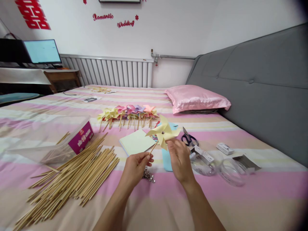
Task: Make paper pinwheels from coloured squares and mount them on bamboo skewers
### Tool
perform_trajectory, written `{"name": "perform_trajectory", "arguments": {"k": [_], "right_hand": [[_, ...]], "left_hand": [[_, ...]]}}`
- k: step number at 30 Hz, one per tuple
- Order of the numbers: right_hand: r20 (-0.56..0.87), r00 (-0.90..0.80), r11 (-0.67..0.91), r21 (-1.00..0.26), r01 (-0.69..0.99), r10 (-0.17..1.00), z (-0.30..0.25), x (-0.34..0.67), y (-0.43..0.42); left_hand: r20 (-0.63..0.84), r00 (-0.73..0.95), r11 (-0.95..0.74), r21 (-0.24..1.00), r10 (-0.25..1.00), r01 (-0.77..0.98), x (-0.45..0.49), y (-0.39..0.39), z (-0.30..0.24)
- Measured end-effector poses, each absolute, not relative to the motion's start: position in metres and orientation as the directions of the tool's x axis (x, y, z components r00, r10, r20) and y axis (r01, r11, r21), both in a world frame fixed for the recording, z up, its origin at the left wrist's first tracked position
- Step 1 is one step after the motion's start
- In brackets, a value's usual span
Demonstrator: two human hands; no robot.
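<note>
A pale yellow paper pinwheel (163, 132) on a thin wooden stick is held up above the bed. My left hand (137, 165) pinches the stick below the blades, with thumb and fingers closed. My right hand (178, 157) is raised at the pinwheel's lower right blade, its fingers extended and partly overlapping; whether it touches the paper is hard to tell. A stack of pale green paper squares (136, 142) lies behind my left hand. Small shiny metal pieces (148, 175) sit in a pile between my hands. Blue paper (166, 160) shows under the pinwheel.
Many wooden sticks (79, 173) lie at left beside a clear plastic box (83, 136). Finished-looking pinwheels (130, 112) are grouped farther back. Scissors (189, 138), a clear round container (203, 163) and a small white box (225, 148) lie at right. A pink pillow (196, 98) is beyond.
</note>
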State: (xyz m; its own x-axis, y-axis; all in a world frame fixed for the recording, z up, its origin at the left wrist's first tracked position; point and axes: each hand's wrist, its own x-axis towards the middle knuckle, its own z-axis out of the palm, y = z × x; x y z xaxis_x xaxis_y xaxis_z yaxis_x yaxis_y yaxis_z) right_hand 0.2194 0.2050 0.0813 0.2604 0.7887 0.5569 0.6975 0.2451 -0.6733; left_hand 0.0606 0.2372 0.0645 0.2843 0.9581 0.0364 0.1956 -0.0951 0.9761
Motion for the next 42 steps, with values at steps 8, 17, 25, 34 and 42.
{"name": "perform_trajectory", "arguments": {"k": [8,17,25,34,42], "right_hand": [[0.493,0.625,0.177,-0.849,0.498,0.605,0.076,0.231,0.209],[0.627,0.503,0.043,-0.649,0.759,0.596,0.067,0.237,0.214],[0.626,0.467,0.072,-0.641,0.764,0.624,0.067,0.233,0.213],[0.492,0.646,0.171,-0.852,0.494,0.584,0.074,0.23,0.211],[0.412,0.58,0.214,-0.9,0.379,0.703,0.07,0.221,0.214]], "left_hand": [[0.031,0.29,-0.096,0.972,0.957,0.213,0.06,0.236,0.065],[0.017,0.319,-0.102,0.962,0.948,0.252,0.06,0.235,0.065],[0.026,0.299,-0.097,0.97,0.954,0.224,0.059,0.235,0.065],[-0.021,0.208,-0.008,0.99,0.978,0.138,0.06,0.236,0.066],[-0.071,0.175,0.064,0.997,0.982,0.044,0.062,0.233,0.073]]}}
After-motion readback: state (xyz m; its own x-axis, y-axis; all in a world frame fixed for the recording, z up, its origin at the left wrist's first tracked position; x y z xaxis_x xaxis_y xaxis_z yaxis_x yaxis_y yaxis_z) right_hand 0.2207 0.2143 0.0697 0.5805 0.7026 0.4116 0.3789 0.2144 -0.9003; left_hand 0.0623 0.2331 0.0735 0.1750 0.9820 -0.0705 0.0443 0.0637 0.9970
